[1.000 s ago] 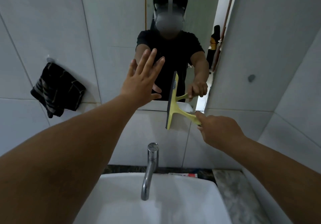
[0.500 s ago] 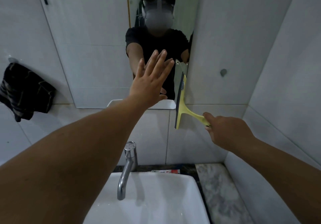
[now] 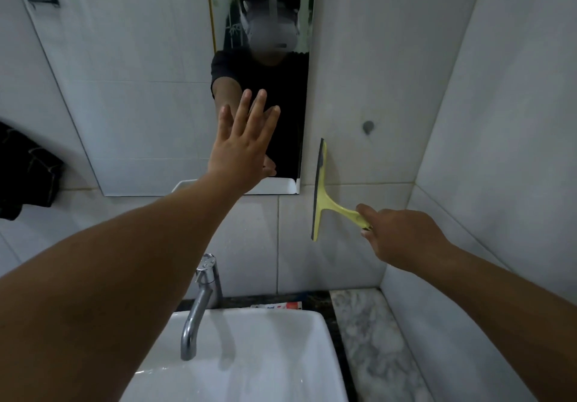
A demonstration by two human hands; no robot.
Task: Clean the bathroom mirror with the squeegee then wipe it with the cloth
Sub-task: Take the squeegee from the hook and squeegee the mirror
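Head view: a person at a bathroom basin [image 3: 237, 333] reaches both arms toward the mirror [image 3: 140, 95]. The right hand [image 3: 402, 233] is clamped on the handle of a yellow squeegee [image 3: 321, 195], whose blade stands upright, its long axis vertical, against the tiled wall just right of the mirror's right edge and off the glass. The left hand [image 3: 242, 145] is spread flat, fingers apart and empty, at the mirror's lower right part; whether the palm touches the glass cannot be told. The mirror lies to the left of and above the blade, so the next stroke likely calls for carrying the squeegee left and up, and the right hand is the nearer one. A dark cloth [image 3: 25, 177] hangs on the wall well to the left, nearer the left arm. A red-and-white packet [image 3: 278, 306] lies behind the basin; its print is too small to read. A tap [image 3: 199, 301] rises over the bowl.
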